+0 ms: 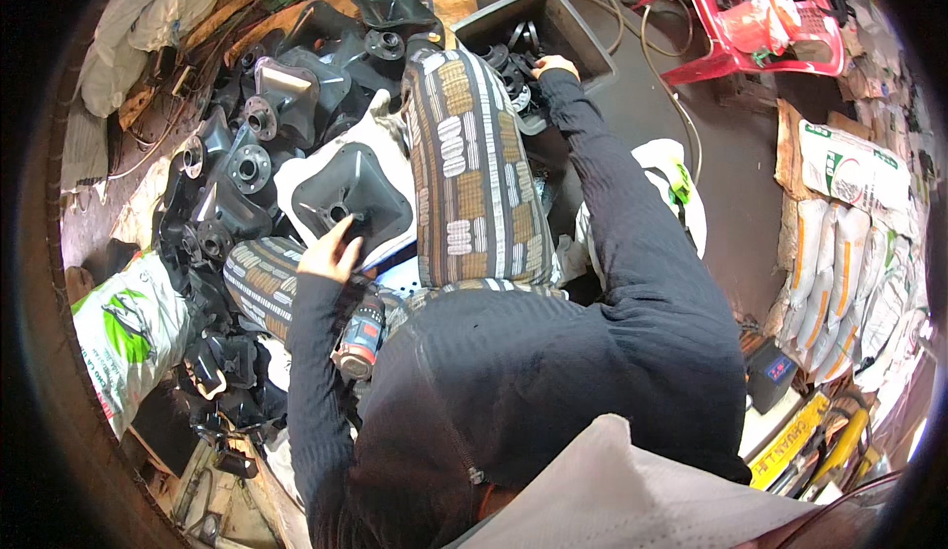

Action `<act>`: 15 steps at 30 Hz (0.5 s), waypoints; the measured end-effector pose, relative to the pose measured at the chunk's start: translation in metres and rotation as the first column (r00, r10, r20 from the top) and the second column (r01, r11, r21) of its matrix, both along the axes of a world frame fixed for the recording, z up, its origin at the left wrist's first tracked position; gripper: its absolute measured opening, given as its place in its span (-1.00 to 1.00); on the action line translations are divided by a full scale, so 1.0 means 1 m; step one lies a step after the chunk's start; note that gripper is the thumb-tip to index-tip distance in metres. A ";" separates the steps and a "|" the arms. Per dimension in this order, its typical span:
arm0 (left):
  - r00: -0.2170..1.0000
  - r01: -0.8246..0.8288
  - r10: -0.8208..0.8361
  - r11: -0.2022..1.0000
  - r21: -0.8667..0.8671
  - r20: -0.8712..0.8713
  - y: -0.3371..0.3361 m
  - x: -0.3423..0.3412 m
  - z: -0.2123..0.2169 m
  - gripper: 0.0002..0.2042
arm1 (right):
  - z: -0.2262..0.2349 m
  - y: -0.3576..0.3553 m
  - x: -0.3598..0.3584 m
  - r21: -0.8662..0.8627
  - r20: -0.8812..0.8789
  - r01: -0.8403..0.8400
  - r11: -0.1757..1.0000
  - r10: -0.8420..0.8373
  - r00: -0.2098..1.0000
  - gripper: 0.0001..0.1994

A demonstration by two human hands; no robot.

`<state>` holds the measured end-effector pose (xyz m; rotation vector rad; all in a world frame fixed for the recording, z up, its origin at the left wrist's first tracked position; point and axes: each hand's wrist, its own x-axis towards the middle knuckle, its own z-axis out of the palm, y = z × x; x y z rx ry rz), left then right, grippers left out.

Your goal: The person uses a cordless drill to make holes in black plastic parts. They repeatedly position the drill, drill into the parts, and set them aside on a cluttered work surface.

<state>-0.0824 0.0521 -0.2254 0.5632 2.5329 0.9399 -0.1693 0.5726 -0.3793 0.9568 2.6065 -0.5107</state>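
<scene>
My left hand [331, 250] grips the near edge of a black pressed-metal plate [351, 189] with a round centre hole, which lies on a white sack [296, 176] by my patterned knee. My right hand [555, 64] reaches far forward to the rim of a dark grey bin [583, 31], its fingers closed on a small black round part [523, 70]. A blue and red cordless power tool [360, 337] rests against my lap, below my left forearm.
A heap of black flanged metal parts [247, 134] fills the floor on the left. A red plastic chair [750, 26] lies at the back right. White printed sacks [849, 243] stack on the right, another sack [123, 337] on the left. Cables cross the dark floor.
</scene>
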 end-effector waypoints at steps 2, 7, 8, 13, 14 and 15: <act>0.987 -0.158 0.157 0.985 -0.064 -0.031 -0.017 0.006 0.018 -0.63 | -0.020 0.006 -0.019 0.217 0.191 -0.078 0.973 0.036 0.981 -0.73; 0.919 -0.387 0.389 0.921 0.043 -0.064 -0.032 0.034 0.025 -0.66 | -0.033 0.014 -0.035 0.233 0.221 -0.080 0.969 0.028 0.975 -0.73; 0.924 -0.371 0.371 0.928 0.020 -0.092 -0.032 0.037 0.023 -0.66 | -0.033 0.016 -0.038 0.252 0.213 -0.103 0.962 0.048 0.976 -0.73; 0.922 -0.386 0.386 0.921 -0.055 -0.022 -0.032 0.036 0.030 -0.68 | 0.014 0.027 -0.036 0.188 0.245 -0.095 0.978 0.047 0.968 -0.57; 0.925 -0.381 0.380 0.924 -0.034 -0.033 -0.032 0.032 0.033 -0.68 | 0.038 0.031 -0.030 0.174 0.151 -0.114 0.978 0.088 0.985 -0.56; 0.913 -0.406 0.407 0.913 -0.045 0.008 -0.031 0.029 0.036 -0.67 | 0.067 0.035 -0.024 0.178 0.050 -0.138 0.974 0.131 0.990 -0.55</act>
